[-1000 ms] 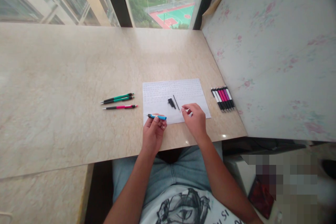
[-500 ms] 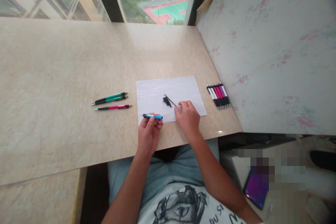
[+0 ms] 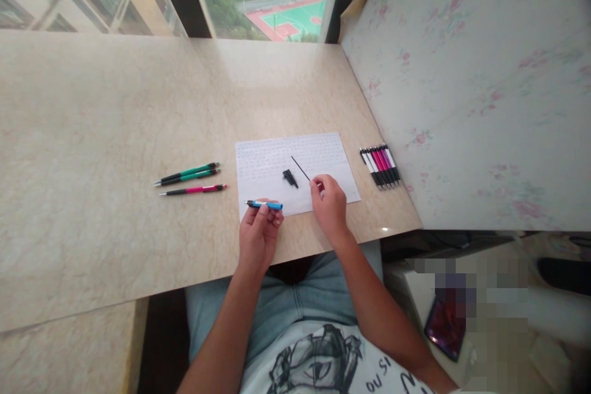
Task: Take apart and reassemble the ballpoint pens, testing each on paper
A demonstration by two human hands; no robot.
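My left hand [image 3: 258, 231] pinches a blue pen barrel [image 3: 264, 204] and holds it level over the near left corner of a written white sheet [image 3: 323, 154]. My right hand [image 3: 329, 202] is closed on the end of a thin black refill rod [image 3: 300, 168], which slants up and away over the sheet. A small black pen part [image 3: 290, 178] lies on the paper between the two hands.
Two green pens [image 3: 187, 173] and a pink pen [image 3: 192, 189] lie to the left on the marble desk [image 3: 115, 135]. A row of several black, white and pink pens [image 3: 380, 166] lies to the right beside a patterned wall [image 3: 462, 86]. Windows run along the far edge.
My right hand has picked the thin black rod up off the paper and lifted it. The left hand keeps the blue barrel in place. The camera shifted slightly.
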